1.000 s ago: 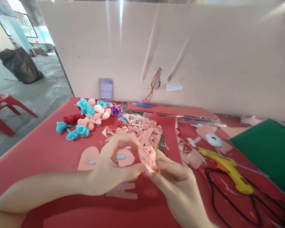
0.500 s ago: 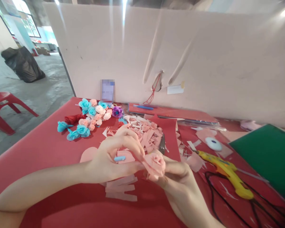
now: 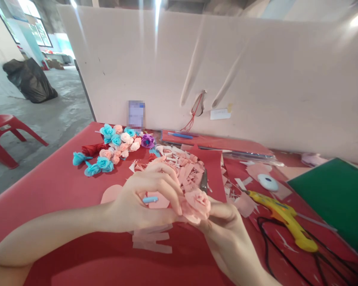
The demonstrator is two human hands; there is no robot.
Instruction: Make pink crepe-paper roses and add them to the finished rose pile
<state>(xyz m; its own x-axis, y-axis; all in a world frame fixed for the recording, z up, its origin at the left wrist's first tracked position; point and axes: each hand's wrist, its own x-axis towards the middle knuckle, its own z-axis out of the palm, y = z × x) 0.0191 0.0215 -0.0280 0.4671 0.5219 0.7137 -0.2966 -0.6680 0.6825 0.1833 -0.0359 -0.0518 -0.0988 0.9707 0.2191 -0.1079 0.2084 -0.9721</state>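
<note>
A pink paper rose (image 3: 200, 202) is held between my two hands above the red table. My left hand (image 3: 155, 194) pinches the outer petal on the rose's left side with thumb and fingertips. From the right, my right hand (image 3: 223, 222) grips the flower's base between thumb and fingers; its underside is hidden. Under my left hand lie a light-blue pen (image 3: 150, 200) and rounded pink paper pieces (image 3: 111, 194). Pale pink paper strips (image 3: 153, 242) lie nearer to me. Behind my hands is a heap of pink paper scraps (image 3: 187, 171).
A yellow glue gun (image 3: 289, 218) with a black cord lies at right, by a green sheet (image 3: 334, 198) and a white oval object (image 3: 267, 182). Finished paper flowers (image 3: 105, 163) cluster back left, near an upright phone-like object (image 3: 136, 115). A pale panel (image 3: 155, 71) stands behind.
The rose has turned slightly and shifted a little to the right. My left fingers have moved along the outer petal, which now sits closer against the flower.
</note>
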